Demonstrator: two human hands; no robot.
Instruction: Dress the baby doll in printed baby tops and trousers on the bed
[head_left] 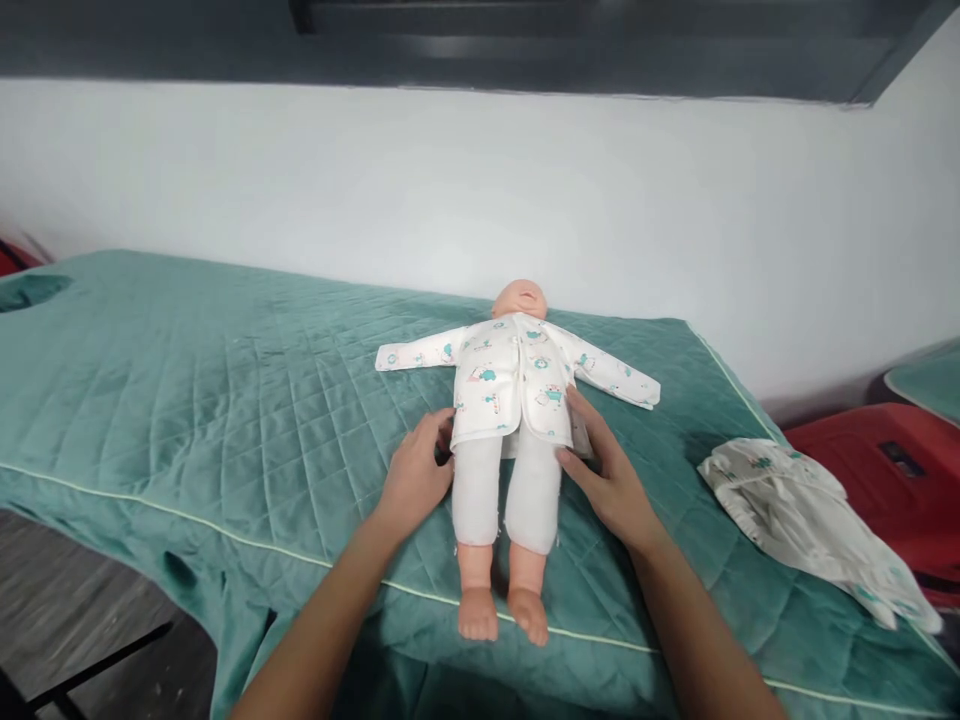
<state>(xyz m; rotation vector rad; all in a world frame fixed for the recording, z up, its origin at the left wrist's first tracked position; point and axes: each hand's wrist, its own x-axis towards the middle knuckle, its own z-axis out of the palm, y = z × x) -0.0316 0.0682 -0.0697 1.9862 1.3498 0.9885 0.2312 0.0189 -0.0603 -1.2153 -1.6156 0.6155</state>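
Observation:
A baby doll [520,298] lies on its back on a green quilted cover, feet toward me. It wears a white jacket [484,375] with a small green and pink print, closed down the front, its long sleeves stretched out sideways. White padded fabric covers the legs [475,495] down to the shins, and the feet are bare. My left hand [420,465] is at the jacket's left lower edge, thumb and forefinger apart. On the other side, my right hand [604,465] touches the jacket's hem and side, its thumb and forefinger also apart. Its other fingers are partly hidden.
The green quilted cover [225,400] drapes over the table's front edge. A crumpled white printed garment [802,510] lies at the right edge, beside a red chair [892,460]. Behind stands a white wall [337,190]. A dark metal leg [97,668] shows lower left.

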